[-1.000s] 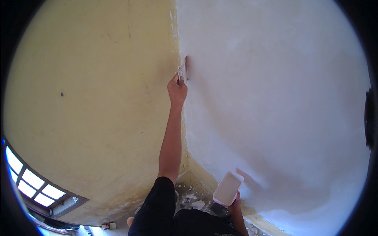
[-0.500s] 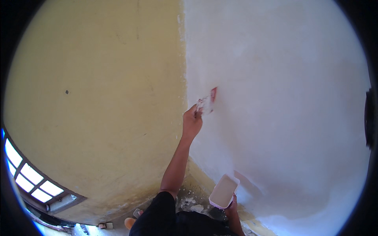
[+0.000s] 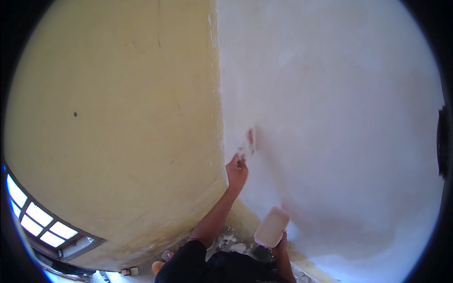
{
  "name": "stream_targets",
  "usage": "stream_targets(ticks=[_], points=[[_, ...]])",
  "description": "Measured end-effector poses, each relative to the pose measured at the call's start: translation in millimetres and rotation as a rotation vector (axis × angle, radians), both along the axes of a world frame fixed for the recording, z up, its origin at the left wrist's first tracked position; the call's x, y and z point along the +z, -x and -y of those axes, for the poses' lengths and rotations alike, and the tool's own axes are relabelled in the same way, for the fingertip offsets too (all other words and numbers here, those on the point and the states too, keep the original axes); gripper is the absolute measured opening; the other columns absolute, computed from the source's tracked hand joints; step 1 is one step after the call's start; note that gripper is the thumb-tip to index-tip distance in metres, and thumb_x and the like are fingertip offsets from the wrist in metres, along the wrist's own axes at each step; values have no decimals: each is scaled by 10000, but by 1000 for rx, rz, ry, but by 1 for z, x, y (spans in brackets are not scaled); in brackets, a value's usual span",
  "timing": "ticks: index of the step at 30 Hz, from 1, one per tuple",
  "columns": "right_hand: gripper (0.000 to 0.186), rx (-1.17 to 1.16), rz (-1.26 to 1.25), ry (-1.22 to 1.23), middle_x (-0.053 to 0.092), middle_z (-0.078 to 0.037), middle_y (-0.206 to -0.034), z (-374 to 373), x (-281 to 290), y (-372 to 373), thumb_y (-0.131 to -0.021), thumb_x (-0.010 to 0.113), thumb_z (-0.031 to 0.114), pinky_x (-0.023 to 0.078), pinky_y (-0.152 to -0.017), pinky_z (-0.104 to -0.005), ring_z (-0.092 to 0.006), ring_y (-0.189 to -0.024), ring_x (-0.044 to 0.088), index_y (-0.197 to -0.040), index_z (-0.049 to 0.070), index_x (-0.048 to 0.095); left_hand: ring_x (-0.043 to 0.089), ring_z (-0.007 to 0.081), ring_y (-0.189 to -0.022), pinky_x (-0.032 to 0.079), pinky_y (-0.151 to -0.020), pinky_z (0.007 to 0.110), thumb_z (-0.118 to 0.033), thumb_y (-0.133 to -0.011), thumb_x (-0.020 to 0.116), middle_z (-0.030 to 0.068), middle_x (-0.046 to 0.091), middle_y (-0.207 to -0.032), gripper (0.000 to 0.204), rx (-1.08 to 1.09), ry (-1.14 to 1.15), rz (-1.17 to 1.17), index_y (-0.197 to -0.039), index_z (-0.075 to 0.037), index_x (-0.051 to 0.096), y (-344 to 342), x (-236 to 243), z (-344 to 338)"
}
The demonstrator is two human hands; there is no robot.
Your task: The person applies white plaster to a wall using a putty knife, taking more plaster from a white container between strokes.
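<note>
Scraper (image 3: 250, 141) has dropped, yellow wall (image 3: 141, 118) to its left, tub (image 3: 265, 243) below.

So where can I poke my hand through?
Probably between the white-smeared scraper in the left hand and the pale rectangular tub in the right hand, or before the yellow wall left of the left hand. The grey floor between the black cloth sleeve and tub is crowded with chunky white debris.

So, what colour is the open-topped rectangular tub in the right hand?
The open-topped rectangular tub looks pale pink, seen best in the head view.
</note>
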State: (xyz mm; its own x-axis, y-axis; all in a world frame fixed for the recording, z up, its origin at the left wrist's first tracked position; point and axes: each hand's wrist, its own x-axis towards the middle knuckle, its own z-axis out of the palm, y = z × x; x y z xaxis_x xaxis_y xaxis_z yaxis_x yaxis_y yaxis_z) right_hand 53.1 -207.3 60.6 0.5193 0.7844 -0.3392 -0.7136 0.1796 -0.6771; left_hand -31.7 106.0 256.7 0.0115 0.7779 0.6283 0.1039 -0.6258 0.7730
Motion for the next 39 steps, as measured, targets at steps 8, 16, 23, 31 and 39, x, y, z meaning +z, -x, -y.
stream_targets(ticks=[8,16,23,31,39], points=[[503,28,322,56,549,-133,-1233,-4,-30,-5,-947,429,400,471,-946,-448,-290,-1115,568,-1314,55,417,546,194,-539,429,-539,386,-43,-738,511,144,567,-570,148,138,473,106,-675,68,587,24,-66,-130],[555,8,2,23,548,-146,-1256,1,-1,7,-943,433,441,466,-957,-449,-300,-1126,568,-1336,51,407,551,259,-511,420,-535,443,-62,-704,507,197,547,-536,179,169,336,92,-642,99,554,4,-21,-151],[538,13,24,36,565,-140,-1217,0,3,0,-949,426,443,474,-942,-446,-285,-1096,584,-1318,52,417,522,220,-498,409,-527,408,-73,-716,524,189,533,-531,180,135,167,73,-654,93,558,-2,108,-135],[505,-16,8,32,557,-125,-1225,-4,19,7,-960,414,419,463,-957,-427,-277,-1125,564,-1311,56,421,513,142,-533,413,-536,340,-45,-800,535,109,567,-573,165,22,84,133,-700,80,577,3,182,-91],[508,65,368,80,558,-120,-1230,-7,11,8,-954,426,414,455,-967,-428,-277,-1129,560,-1317,59,418,491,117,-550,409,-543,302,-22,-860,521,78,579,-612,140,-83,4,219,-796,75,600,-2,212,-50]])
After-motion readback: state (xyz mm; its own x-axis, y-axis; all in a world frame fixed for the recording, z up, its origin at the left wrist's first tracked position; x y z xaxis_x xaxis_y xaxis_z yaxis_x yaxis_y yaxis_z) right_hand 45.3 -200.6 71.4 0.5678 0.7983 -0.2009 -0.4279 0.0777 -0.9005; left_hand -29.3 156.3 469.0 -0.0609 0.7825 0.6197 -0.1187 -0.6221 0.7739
